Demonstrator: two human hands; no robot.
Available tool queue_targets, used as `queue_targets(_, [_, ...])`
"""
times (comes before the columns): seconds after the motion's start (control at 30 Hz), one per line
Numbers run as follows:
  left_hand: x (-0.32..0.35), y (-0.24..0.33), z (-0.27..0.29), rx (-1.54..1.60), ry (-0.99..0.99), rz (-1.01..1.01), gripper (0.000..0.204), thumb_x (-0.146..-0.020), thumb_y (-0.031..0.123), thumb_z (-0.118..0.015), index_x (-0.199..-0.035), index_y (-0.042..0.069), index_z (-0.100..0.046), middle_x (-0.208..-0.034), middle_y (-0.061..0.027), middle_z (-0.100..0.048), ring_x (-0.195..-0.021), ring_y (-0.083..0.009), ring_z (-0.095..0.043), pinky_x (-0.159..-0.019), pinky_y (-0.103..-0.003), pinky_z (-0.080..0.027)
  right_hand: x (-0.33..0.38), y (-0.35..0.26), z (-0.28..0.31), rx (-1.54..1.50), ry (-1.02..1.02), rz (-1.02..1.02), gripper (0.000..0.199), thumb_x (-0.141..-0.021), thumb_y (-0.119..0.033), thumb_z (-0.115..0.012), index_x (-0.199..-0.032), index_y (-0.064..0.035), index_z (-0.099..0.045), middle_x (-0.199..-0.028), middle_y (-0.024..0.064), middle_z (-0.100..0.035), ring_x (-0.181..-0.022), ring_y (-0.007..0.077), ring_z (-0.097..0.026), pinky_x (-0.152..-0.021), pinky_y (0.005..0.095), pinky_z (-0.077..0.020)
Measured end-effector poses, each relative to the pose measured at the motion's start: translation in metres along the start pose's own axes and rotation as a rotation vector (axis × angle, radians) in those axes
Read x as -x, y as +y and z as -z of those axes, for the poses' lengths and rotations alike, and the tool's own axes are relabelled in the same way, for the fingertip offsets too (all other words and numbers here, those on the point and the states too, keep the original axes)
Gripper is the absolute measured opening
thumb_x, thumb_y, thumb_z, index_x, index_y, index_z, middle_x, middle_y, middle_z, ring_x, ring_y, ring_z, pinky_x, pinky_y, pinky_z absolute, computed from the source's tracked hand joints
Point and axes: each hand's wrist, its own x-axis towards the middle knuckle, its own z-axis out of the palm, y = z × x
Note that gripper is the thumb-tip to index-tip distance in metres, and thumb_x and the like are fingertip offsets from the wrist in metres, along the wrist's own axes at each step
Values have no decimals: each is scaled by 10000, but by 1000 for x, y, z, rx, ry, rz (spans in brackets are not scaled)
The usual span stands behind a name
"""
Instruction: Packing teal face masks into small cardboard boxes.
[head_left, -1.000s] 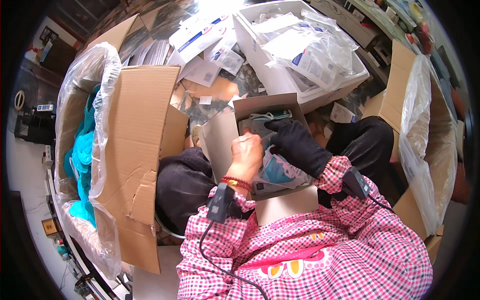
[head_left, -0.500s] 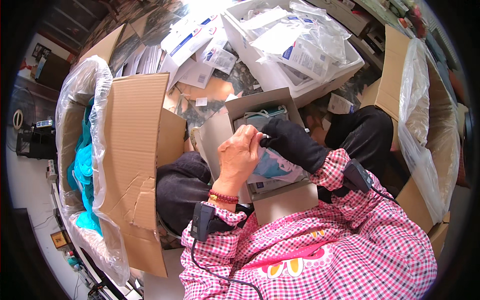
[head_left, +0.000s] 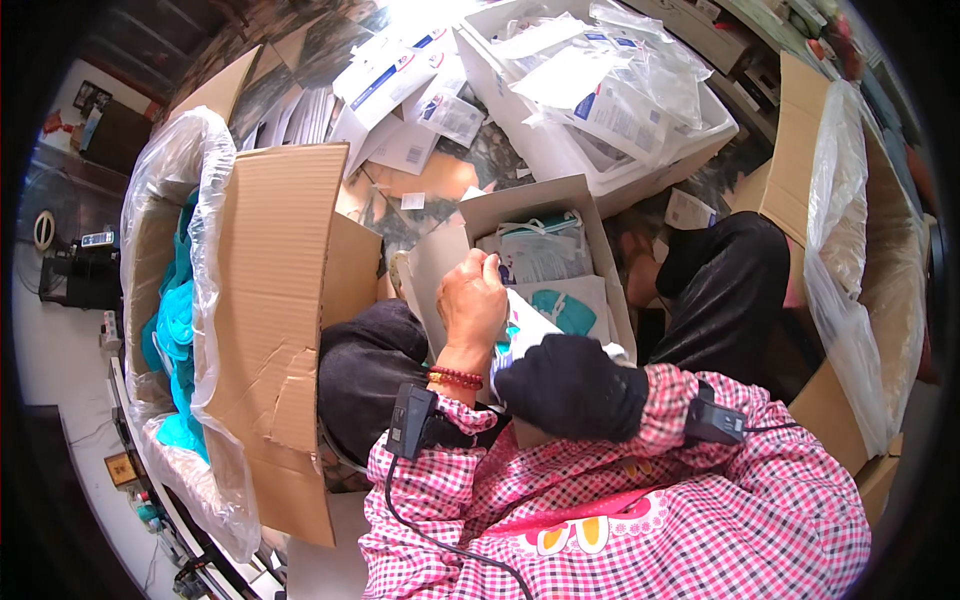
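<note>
My bare left hand point(head_left: 470, 300), with a red bead bracelet at the wrist, is closed on the edge of a clear and white plastic packet point(head_left: 525, 325) with teal showing in it. My right hand point(head_left: 570, 388), in a black glove, is curled over the packet's near end; its fingertips are hidden. Both hands are above a small carton point(head_left: 525, 200) between my knees. In that carton lie clear packets of folded teal face masks point(head_left: 545, 255) and another packet with a teal mask point(head_left: 565, 312).
A plastic-lined cardboard box point(head_left: 275, 280) with teal masks point(head_left: 176, 325) stands on the left. Another lined box point(head_left: 800, 150) is on the right. Ahead, a white foam box point(head_left: 640, 180) holds empty-looking plastic bags point(head_left: 620, 90). White printed packs point(head_left: 385, 80) lie beside it.
My hands were together, fingertips pinched over the carton. My right hand has come down toward me, away from the left, and the packet now shows between them, tilted.
</note>
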Motion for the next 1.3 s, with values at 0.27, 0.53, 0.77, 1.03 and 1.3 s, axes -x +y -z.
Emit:
queue_targets(0.27, [12,-17,-24,-498,-271,-455,115,-810,139,-642,-815,43,-705,-825,-169,-699,-803,-332,-712,-703,-426,-570,-7,-3,25,-170,-313,50,101,-744,-160,-634,-823,-96,-630,-679,65,-603,-651,244,-656,-573,386,-509])
queue_targets(0.53, [17,-48,-79,-726,-261,-497,132,-774,104,-642,-882,59,-703,-817,-123,-696,-745,-262,-729,-623,-377,-573,13,67,14,101,-396,-177,128,-749,-222,-729,-840,-132,-720,-808,88,-636,-772,307,-670,-659,439,-534])
queue_targets(0.77, [11,-8,-33,-506,-307,-389,119,-843,99,-628,-945,41,-649,-818,-142,-712,-804,-337,-706,-688,-431,-544,26,88,2,77,-156,-234,202,-699,-216,-788,-866,-117,-735,-1140,101,-671,-1012,303,-636,-856,422,-507])
queue_targets(1.03, [-5,25,30,379,-348,-168,120,-910,91,-669,-1013,71,-727,-837,-100,-732,-702,-159,-675,-647,-297,-503,23,103,0,114,-121,-362,198,-714,-209,-786,-864,-97,-720,-1047,102,-673,-959,317,-637,-810,431,-503])
queue_targets(1.3, [-4,22,39,292,-292,-225,108,-912,123,-683,-967,35,-710,-797,-117,-701,-662,-189,-639,-628,-311,-490,16,94,7,6,-128,-427,188,-757,-208,-781,-863,-86,-684,-858,104,-641,-822,325,-644,-709,427,-506])
